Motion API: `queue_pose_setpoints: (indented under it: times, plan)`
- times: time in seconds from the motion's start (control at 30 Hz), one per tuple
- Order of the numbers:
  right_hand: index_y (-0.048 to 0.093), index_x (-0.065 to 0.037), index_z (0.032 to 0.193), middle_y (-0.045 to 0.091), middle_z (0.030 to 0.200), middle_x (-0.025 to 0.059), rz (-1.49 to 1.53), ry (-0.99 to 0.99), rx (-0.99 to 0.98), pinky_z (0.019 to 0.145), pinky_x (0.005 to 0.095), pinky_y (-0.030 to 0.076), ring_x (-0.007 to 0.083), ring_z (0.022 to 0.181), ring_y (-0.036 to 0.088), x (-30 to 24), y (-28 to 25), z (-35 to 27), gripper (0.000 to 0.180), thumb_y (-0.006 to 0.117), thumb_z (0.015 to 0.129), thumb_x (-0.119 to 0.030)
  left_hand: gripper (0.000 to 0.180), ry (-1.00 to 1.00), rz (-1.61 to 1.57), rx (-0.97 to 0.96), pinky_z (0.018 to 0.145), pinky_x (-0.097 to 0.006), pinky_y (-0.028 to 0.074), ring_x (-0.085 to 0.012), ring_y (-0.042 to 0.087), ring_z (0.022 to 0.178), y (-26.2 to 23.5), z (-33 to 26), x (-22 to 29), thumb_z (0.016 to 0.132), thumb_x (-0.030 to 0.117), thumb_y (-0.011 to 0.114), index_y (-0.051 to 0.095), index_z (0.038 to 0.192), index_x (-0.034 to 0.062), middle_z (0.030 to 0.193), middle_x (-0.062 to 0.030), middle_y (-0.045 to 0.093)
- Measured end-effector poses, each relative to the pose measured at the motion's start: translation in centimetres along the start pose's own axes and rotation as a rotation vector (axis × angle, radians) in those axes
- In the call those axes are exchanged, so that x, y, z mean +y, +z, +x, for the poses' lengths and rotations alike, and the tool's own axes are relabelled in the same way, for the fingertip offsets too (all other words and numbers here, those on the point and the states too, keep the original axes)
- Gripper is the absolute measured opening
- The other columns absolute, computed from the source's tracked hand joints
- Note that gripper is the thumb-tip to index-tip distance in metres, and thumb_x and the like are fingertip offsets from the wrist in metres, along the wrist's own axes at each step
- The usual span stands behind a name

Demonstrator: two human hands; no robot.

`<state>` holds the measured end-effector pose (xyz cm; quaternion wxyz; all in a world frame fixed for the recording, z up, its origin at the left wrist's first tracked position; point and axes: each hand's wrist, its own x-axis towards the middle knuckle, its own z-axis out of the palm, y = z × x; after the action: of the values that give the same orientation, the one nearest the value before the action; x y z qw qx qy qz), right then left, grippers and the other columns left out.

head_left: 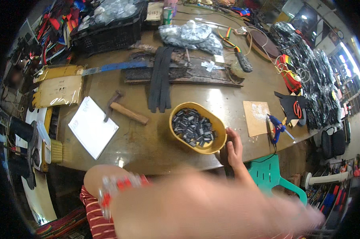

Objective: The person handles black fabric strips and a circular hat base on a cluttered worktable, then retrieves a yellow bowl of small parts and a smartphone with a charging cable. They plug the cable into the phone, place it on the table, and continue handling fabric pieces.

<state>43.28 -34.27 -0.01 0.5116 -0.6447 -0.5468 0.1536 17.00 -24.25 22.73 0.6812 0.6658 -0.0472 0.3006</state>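
My right hand (234,149) is against the right side of a yellow oval tub (219,148), fingers stretched along it and thumb apart. Many small dark pieces with shiny edges (192,125) lie in the tub; their kind is too small to tell. Close in front, my left arm (196,203) sweeps across to the lower right. Motion smears my left hand (303,219), so its fingers do not show clearly. By my knee (95,179) is a blurred clear-and-red thing (122,185). Left of the tub lies a wooden-handled hammer (128,112).
Black straps (160,79) drape over a dark board (203,71) beyond the tub. White paper (93,126) lies left. A blue glue gun (277,126) rests by a cardboard piece (256,118) at right. A green plastic chair (265,171) stands by the table's near edge.
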Motion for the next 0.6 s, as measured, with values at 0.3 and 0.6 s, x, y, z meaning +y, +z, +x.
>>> queue_pose_setpoints:
  times: [0.3,0.6]
  plan:
    - [0.044,0.003,0.124,0.051,0.117,0.0175,-0.019,0.011,0.000,0.096,0.0359,0.037,0.0267,0.111,0.051,0.1,-0.4,0.1,0.044,0.047,0.092,-0.027,0.053,0.256,-0.678,-0.250,0.060,-0.035,0.052,-0.0326,0.061,0.080,12.6,2.1,1.2,0.089,0.042,0.044,0.052,0.105,-0.0089,0.095,-0.0252,0.057]
    - [0.043,-0.005,0.129,0.038,0.130,0.0202,0.019,-0.171,-0.137,0.100,0.0418,0.034,0.0323,0.121,0.041,-0.9,-0.9,-0.1,0.064,0.064,0.080,-0.041,0.099,0.316,-0.766,-0.288,0.097,-0.042,0.039,-0.0421,0.044,0.118,17.1,1.4,-0.3,0.083,0.068,0.025,0.031,0.123,-0.0231,0.124,-0.0383,0.039]
